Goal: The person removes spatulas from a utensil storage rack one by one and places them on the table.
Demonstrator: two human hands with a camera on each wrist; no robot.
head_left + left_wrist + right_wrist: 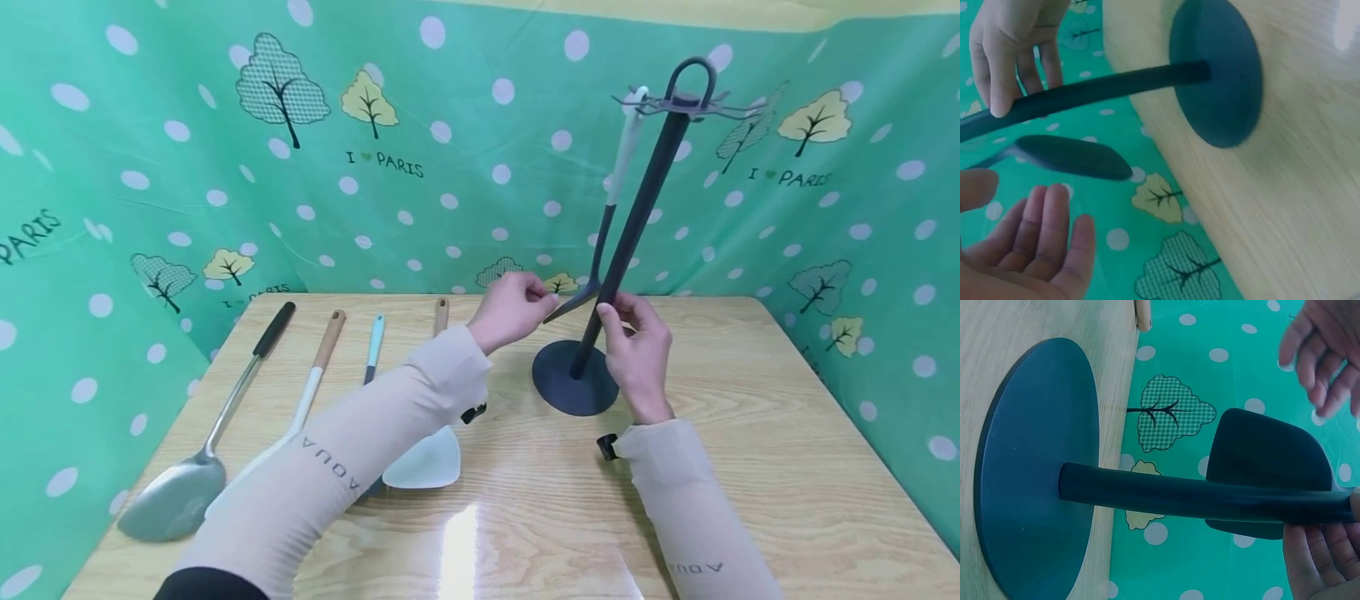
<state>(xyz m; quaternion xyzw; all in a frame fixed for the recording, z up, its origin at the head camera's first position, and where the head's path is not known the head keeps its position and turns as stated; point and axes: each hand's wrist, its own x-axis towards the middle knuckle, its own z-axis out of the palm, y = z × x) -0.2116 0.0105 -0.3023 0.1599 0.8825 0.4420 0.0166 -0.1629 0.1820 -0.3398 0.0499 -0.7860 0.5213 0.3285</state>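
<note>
My right hand (637, 354) grips the black pole of a utensil stand (647, 196) between thumb and fingers, partway up. The stand's round base (573, 387) is on the table. From one of the hooks (738, 110) at its top hangs a spatula (606, 217) with a pale handle and a dark, broad blade (1266, 453). My left hand (517, 308) is beside the blade. In the left wrist view, its relaxed fingers (1054, 231) are a little apart from the blade and hold nothing.
Left of the stand lie a metal wok spatula (176, 496), a white utensil with a wooden handle (318, 367), a blue-handled utensil (377, 337) and a white turner (427, 462). My left sleeve (375, 425) partly covers them. Behind the table (757, 467) hangs a green dotted cloth (465, 108).
</note>
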